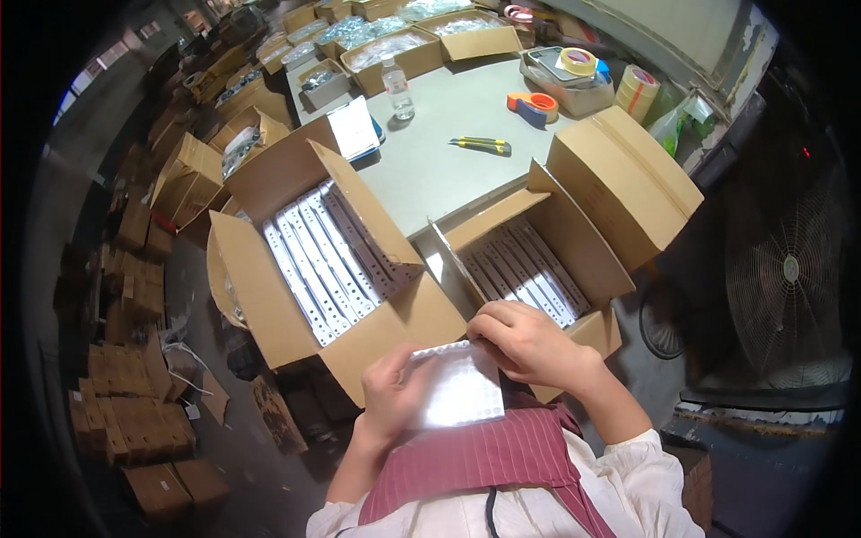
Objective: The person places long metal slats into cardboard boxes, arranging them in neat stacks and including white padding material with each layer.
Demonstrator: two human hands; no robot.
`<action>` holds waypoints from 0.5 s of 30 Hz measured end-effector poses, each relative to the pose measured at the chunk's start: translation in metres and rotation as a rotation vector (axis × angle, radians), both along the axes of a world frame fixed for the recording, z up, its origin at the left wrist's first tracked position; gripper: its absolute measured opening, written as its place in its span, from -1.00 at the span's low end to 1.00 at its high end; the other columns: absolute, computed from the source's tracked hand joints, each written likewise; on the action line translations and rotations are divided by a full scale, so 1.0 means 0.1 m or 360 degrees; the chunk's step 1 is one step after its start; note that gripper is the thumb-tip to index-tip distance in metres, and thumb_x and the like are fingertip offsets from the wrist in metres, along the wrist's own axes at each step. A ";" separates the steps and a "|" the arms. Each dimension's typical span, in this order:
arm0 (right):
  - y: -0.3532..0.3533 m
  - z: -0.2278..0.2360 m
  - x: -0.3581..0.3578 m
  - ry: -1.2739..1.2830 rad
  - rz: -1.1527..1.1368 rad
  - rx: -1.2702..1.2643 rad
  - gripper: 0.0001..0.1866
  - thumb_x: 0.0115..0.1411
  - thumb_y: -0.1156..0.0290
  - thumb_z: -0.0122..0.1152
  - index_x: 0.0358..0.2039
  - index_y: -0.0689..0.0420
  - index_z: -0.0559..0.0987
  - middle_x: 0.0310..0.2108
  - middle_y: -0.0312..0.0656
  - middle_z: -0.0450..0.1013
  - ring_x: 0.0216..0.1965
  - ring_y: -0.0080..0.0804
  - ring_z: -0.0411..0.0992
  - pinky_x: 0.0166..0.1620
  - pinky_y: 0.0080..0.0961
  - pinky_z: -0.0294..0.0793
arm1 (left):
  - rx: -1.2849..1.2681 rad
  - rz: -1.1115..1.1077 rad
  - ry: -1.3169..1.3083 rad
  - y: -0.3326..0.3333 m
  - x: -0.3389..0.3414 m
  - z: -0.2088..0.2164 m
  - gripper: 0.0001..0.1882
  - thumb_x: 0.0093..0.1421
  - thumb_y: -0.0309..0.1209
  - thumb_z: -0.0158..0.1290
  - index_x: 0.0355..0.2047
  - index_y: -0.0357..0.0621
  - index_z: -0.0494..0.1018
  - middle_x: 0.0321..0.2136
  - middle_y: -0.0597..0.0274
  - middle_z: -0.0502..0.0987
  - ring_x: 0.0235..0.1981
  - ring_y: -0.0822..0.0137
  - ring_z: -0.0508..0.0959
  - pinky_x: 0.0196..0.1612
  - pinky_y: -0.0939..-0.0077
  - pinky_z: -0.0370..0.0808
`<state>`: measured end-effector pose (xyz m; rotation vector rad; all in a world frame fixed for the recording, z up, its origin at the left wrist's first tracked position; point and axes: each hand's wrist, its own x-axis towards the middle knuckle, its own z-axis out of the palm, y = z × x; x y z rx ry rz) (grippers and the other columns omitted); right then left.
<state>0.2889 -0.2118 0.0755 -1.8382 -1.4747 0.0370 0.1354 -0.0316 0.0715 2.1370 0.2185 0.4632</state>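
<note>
A shiny, pale rectangular bundle [462, 387] with a bumpy upper edge is held in front of my waist; glare hides what it is made of. My left hand [392, 394], a little blurred, closes on its left side. My right hand [529, 341] pinches its upper right corner with bent fingers. Beyond my left hand, an open cardboard box [260, 309] holds rows of silver metal strips with holes [323, 260]. Just past my right hand, another open cardboard box [587, 229] contains similar perforated metal strips [525, 269].
On the grey table [421, 175] are a water bottle [398, 91], a yellow-black utility knife [481, 145], an orange tape dispenser [533, 108] and a clipboard [352, 130]. A closed carton [628, 184] stands right. Boxes of bagged parts [395, 56] line the back. A large fan [789, 269] is far right.
</note>
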 end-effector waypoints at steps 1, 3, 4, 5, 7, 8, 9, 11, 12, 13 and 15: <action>0.00 -0.01 0.00 0.0008 0.0039 -0.0020 -0.86 0.06 0.54 0.21 -0.33 0.21 0.49 -0.36 -0.08 0.43 -0.28 -0.11 0.47 -0.20 -0.27 0.47 | -0.0142 0.0025 0.0023 -0.01 -0.01 -0.01 -0.90 0.17 -0.55 0.20 -0.32 -0.32 0.55 -0.53 0.25 0.59 -0.50 0.56 0.50 -0.42 0.63 0.43; 0.01 -0.04 0.00 0.0018 0.0033 0.0000 -0.86 0.05 0.54 0.21 -0.35 0.21 0.48 -0.37 -0.08 0.43 -0.30 -0.10 0.47 -0.22 -0.27 0.47 | -0.0286 0.0040 0.0052 -0.02 -0.03 -0.03 -0.91 0.18 -0.55 0.19 -0.32 -0.33 0.55 -0.51 0.27 0.59 -0.49 0.56 0.50 -0.41 0.64 0.43; 0.01 -0.06 0.00 0.0023 0.0036 0.0018 -0.87 0.04 0.53 0.21 -0.37 0.21 0.48 -0.39 -0.08 0.42 -0.32 -0.09 0.46 -0.24 -0.28 0.47 | -0.0405 0.0059 0.0104 -0.03 -0.03 -0.03 -0.91 0.19 -0.54 0.18 -0.31 -0.33 0.55 -0.48 0.29 0.59 -0.47 0.57 0.50 -0.39 0.65 0.43; 0.02 -0.07 -0.01 0.0027 0.0025 0.0016 -0.87 0.04 0.53 0.21 -0.37 0.21 0.48 -0.39 -0.08 0.42 -0.32 -0.09 0.46 -0.24 -0.28 0.47 | -0.0523 0.0080 0.0156 -0.03 -0.04 -0.02 -0.91 0.21 -0.54 0.17 -0.31 -0.32 0.54 -0.46 0.31 0.59 -0.45 0.57 0.49 -0.37 0.66 0.42; 0.05 -0.11 -0.01 -0.0117 0.0016 0.0124 -0.85 0.00 0.52 0.23 -0.39 0.20 0.47 -0.42 -0.09 0.41 -0.37 -0.09 0.46 -0.30 -0.28 0.48 | -0.0620 0.0106 0.0209 -0.04 -0.02 0.00 -0.90 0.22 -0.53 0.17 -0.29 -0.32 0.54 -0.44 0.32 0.58 -0.44 0.58 0.49 -0.35 0.67 0.42; 0.05 -0.11 0.00 -0.0113 0.0006 0.0120 -0.85 0.00 0.52 0.23 -0.39 0.20 0.47 -0.42 -0.09 0.41 -0.37 -0.09 0.46 -0.30 -0.28 0.48 | -0.0713 0.0142 0.0257 -0.04 -0.01 0.00 -0.89 0.24 -0.51 0.16 -0.27 -0.32 0.54 -0.43 0.32 0.58 -0.43 0.58 0.49 -0.34 0.67 0.42; 0.06 -0.10 0.02 -0.0188 0.0031 0.0183 -0.84 -0.02 0.52 0.24 -0.40 0.20 0.47 -0.44 -0.11 0.40 -0.39 -0.10 0.45 -0.32 -0.28 0.49 | -0.0793 0.0183 0.0247 -0.03 -0.02 -0.04 -0.88 0.24 -0.52 0.14 -0.25 -0.32 0.53 -0.41 0.32 0.58 -0.41 0.57 0.49 -0.30 0.67 0.43; 0.03 -0.11 0.17 -0.0177 -0.0005 0.0333 -0.82 -0.06 0.53 0.26 -0.41 0.20 0.47 -0.46 -0.11 0.42 -0.41 -0.13 0.46 -0.34 -0.29 0.50 | -0.0879 0.0298 0.0158 0.06 -0.06 -0.14 -0.88 0.24 -0.53 0.13 -0.24 -0.34 0.53 -0.39 0.31 0.58 -0.40 0.56 0.50 -0.29 0.67 0.43; 0.01 -0.13 0.34 -0.0039 -0.0056 0.0523 -0.84 -0.02 0.55 0.26 -0.38 0.21 0.51 -0.45 -0.08 0.46 -0.39 -0.13 0.49 -0.32 -0.31 0.51 | -0.0956 0.0423 0.0065 0.12 -0.09 -0.18 -0.87 0.24 -0.54 0.12 -0.23 -0.35 0.53 -0.38 0.30 0.58 -0.38 0.55 0.51 -0.27 0.66 0.43; -0.04 -0.13 0.48 0.0220 -0.0209 0.0501 -0.88 0.04 0.55 0.25 -0.36 0.22 0.53 -0.42 -0.07 0.49 -0.37 -0.12 0.51 -0.30 -0.33 0.52 | -0.0955 0.0471 -0.0019 0.21 -0.12 -0.19 -0.86 0.24 -0.57 0.09 -0.22 -0.37 0.52 -0.34 0.27 0.58 -0.34 0.53 0.52 -0.23 0.67 0.43; -0.08 -0.35 0.79 0.0298 -0.0498 0.0330 -0.87 0.08 0.53 0.28 -0.32 0.23 0.57 -0.40 -0.12 0.51 -0.38 -0.22 0.51 -0.31 -0.42 0.50 | -0.0966 0.0564 -0.0138 0.35 -0.23 -0.24 -0.80 0.26 -0.54 0.10 -0.13 -0.41 0.50 -0.27 0.22 0.58 -0.29 0.52 0.52 -0.17 0.66 0.43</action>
